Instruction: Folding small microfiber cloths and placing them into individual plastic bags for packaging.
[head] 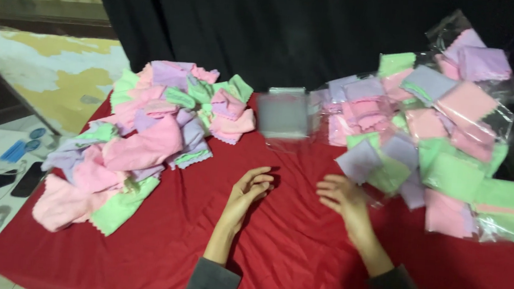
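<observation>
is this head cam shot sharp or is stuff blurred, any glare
Head view: the whole frame is soft with motion blur, worst on the clear plastic sleeve behind the hands; left hand and right hand are slightly smeared; faint glare on the bagged cloths at right; the black backdrop shows no detail.

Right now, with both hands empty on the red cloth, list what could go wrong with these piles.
1. The loose pile of cloths reaches the table's left edge; a nudge could likely drop some to the floor.
2. The bagged cloths are stacked high and slanting, so they may slide toward the right hand.
3. The stack of clear bags stands beyond the left hand; a careless reach might scatter it.
</observation>
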